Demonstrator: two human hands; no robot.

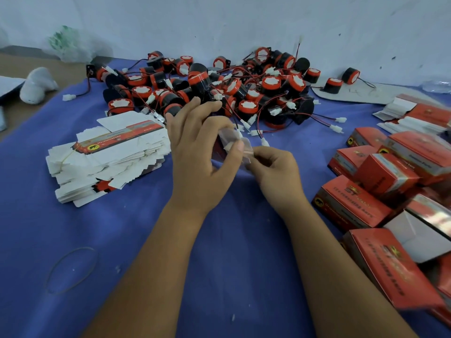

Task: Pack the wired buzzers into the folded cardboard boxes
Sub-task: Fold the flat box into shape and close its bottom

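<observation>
From the head view, a good dozen red boxes [388, 176] lie heaped at the right, made up though I cannot tell how many are filled, while a big pile of buzzers [214, 86] sits by the wall and a stack of flat boxes [107, 157] waits at the left. Much seems left. The left hand [195, 152] and right hand [275, 172] pinch one blurred box [234, 142] between curled fingers, apparently folding it.

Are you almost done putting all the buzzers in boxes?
Not yet. Some red boxes already stand folded on the right. Both hands, left hand and right hand, are holding a blurry box blank. A big pile of wired buzzers and a stack of flat blanks remain.
</observation>
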